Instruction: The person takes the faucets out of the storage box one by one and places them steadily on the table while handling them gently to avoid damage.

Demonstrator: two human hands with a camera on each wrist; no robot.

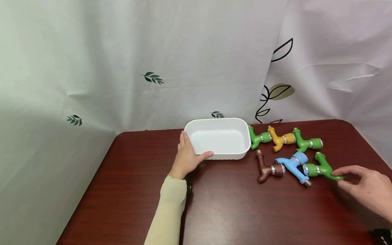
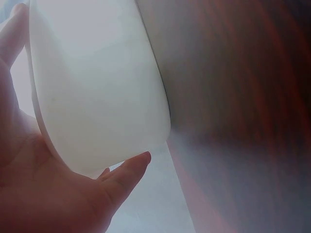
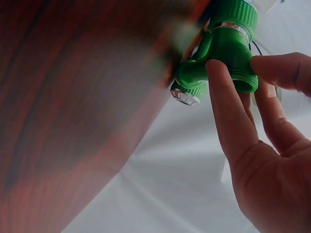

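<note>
In the head view my left hand (image 1: 185, 158) holds the near-left corner of a white plastic basin (image 1: 218, 156). Its thumb lies at the front rim, and the fingers run along the left side. The left wrist view shows this hand (image 2: 63, 189) around the basin's outer wall (image 2: 102, 92). Over on the right, my right hand (image 1: 367, 185) pinches the end of a green tap (image 1: 325, 166) between thumb and fingers. From the right wrist, the green tap (image 3: 231, 51) appears between the fingertips of the right hand (image 3: 265, 160), with its ribbed knob pointing away.
A brown tap (image 1: 266, 168) and a blue tap (image 1: 292, 165) lie left of the pinched one. Behind them are a green tap (image 1: 256, 137) close to the basin, a yellow tap (image 1: 280, 139) and another green tap (image 1: 303, 143). A patterned curtain (image 1: 196, 68) backs the table (image 1: 232, 204).
</note>
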